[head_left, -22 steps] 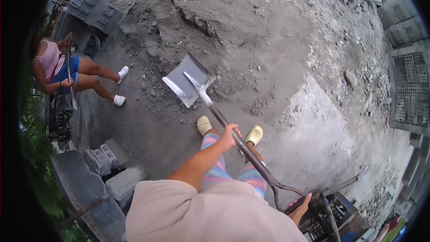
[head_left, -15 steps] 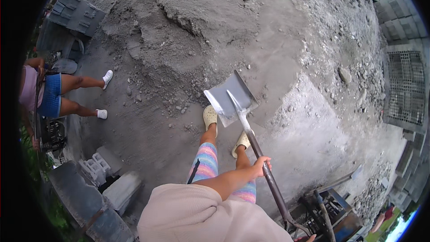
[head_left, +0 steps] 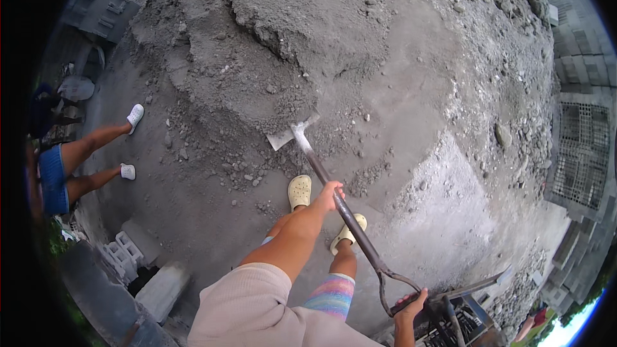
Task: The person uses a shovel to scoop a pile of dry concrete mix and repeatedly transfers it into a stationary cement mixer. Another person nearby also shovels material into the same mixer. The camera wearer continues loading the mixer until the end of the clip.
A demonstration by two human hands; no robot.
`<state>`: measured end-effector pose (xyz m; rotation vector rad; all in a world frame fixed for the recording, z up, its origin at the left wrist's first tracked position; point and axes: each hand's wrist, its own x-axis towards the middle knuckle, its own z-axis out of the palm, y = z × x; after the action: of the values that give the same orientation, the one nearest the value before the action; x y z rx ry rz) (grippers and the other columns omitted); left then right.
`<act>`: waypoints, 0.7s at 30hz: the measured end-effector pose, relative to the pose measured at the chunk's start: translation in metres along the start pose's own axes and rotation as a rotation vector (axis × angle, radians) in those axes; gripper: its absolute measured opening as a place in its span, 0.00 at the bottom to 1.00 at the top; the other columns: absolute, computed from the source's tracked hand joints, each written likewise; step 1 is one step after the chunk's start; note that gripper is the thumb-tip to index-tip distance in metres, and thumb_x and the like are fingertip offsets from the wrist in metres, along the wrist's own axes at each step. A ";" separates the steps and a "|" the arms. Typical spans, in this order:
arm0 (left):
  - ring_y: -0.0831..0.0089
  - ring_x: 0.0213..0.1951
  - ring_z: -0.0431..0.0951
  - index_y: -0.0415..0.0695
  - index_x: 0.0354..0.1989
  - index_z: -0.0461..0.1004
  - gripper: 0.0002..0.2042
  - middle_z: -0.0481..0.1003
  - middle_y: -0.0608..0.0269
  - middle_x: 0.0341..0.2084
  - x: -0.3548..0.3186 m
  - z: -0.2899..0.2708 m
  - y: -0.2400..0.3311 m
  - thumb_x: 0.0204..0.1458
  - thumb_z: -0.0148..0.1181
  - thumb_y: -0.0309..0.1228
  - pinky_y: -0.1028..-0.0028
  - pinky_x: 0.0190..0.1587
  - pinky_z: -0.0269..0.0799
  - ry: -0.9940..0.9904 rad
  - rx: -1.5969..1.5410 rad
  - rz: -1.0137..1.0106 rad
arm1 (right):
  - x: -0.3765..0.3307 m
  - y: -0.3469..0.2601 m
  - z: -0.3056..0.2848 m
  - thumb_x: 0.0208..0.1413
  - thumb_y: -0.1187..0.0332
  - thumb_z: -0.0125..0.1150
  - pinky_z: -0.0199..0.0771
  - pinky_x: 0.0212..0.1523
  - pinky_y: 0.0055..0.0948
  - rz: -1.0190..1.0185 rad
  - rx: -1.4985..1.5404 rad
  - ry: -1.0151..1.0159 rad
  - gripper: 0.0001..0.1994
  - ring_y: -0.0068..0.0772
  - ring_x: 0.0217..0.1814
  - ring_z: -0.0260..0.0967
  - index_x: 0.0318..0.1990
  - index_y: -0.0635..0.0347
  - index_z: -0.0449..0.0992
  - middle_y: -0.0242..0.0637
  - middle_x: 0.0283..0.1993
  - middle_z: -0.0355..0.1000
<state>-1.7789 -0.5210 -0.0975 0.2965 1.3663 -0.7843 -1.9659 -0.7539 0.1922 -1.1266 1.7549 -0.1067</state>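
A shovel (head_left: pixel 347 220) slants across the middle, its blade (head_left: pixel 281 138) at the foot of a grey sand heap (head_left: pixel 257 45). Sand covers part of the blade; I cannot tell how deep it sits. My left hand (head_left: pixel 332 196) is closed around the dark shaft about midway along it. At the lower end of the shaft, my right hand (head_left: pixel 411 305) grips the D-shaped handle (head_left: pixel 393 277). My feet, in cream clogs (head_left: pixel 299 191), stand just behind the blade.
Another person in blue shorts (head_left: pixel 54 180) stands at the left. Concrete blocks (head_left: pixel 122 254) and a dark metal sheet (head_left: pixel 96 289) lie lower left. Machinery (head_left: pixel 463 315) stands by my right hand. Stacked blocks (head_left: pixel 581 71) and a grid panel (head_left: pixel 580 144) line the right.
The shovel blade has gone forward and left from above my feet into the sand's edge. Both hands moved with it, and the right hand came fully into view. Loose sand now lies right of the blade.
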 end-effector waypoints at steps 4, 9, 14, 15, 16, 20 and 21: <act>0.71 0.18 0.63 0.46 0.20 0.61 0.08 0.61 0.66 0.16 -0.006 -0.048 -0.010 0.33 0.55 0.28 0.70 0.23 0.61 0.029 0.126 0.105 | -0.002 0.096 -0.034 0.44 0.45 0.41 0.52 0.09 0.24 0.065 0.062 0.083 0.21 0.27 0.08 0.50 0.16 0.53 0.57 0.30 0.09 0.53; 0.70 0.15 0.61 0.46 0.19 0.60 0.07 0.59 0.65 0.14 -0.015 -0.065 -0.024 0.33 0.53 0.26 0.70 0.20 0.60 0.051 0.169 0.117 | -0.013 0.110 -0.053 0.46 0.48 0.40 0.55 0.09 0.25 0.092 0.081 0.073 0.21 0.28 0.08 0.51 0.17 0.57 0.57 0.33 0.10 0.54; 0.72 0.15 0.63 0.45 0.16 0.62 0.06 0.61 0.65 0.12 -0.046 -0.053 -0.094 0.31 0.53 0.25 0.70 0.19 0.61 0.039 0.166 0.223 | -0.008 0.070 -0.117 0.45 0.48 0.42 0.54 0.12 0.25 0.163 0.100 0.000 0.21 0.26 0.12 0.52 0.18 0.57 0.61 0.32 0.13 0.56; 0.72 0.15 0.64 0.45 0.16 0.63 0.05 0.61 0.65 0.11 -0.058 -0.041 -0.115 0.31 0.53 0.25 0.71 0.19 0.62 0.031 0.170 0.240 | -0.010 0.056 -0.130 0.45 0.47 0.45 0.54 0.16 0.25 0.196 0.089 -0.010 0.21 0.25 0.16 0.52 0.20 0.57 0.64 0.32 0.17 0.58; 0.72 0.15 0.64 0.44 0.16 0.63 0.05 0.61 0.65 0.11 -0.062 -0.042 -0.129 0.31 0.54 0.25 0.71 0.19 0.62 0.049 0.164 0.243 | 0.004 0.056 -0.149 0.45 0.48 0.46 0.55 0.17 0.25 0.153 0.071 -0.011 0.20 0.26 0.17 0.53 0.20 0.58 0.64 0.32 0.17 0.57; 0.73 0.16 0.64 0.44 0.16 0.63 0.05 0.62 0.65 0.12 -0.075 -0.035 -0.199 0.31 0.53 0.25 0.70 0.19 0.63 0.001 0.114 0.246 | 0.011 -0.003 -0.214 0.44 0.49 0.47 0.57 0.20 0.26 0.185 0.051 -0.105 0.19 0.27 0.20 0.55 0.22 0.58 0.66 0.32 0.18 0.58; 0.72 0.16 0.65 0.44 0.16 0.63 0.04 0.62 0.65 0.12 -0.083 -0.024 -0.223 0.31 0.52 0.25 0.71 0.20 0.63 0.012 0.098 0.287 | 0.015 -0.013 -0.232 0.44 0.49 0.47 0.57 0.20 0.26 0.171 0.053 -0.117 0.19 0.27 0.19 0.55 0.22 0.58 0.66 0.32 0.18 0.58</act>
<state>-1.9425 -0.6393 0.0303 0.5618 1.2636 -0.6107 -2.1380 -0.8660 0.3029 -0.9218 1.7255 0.0166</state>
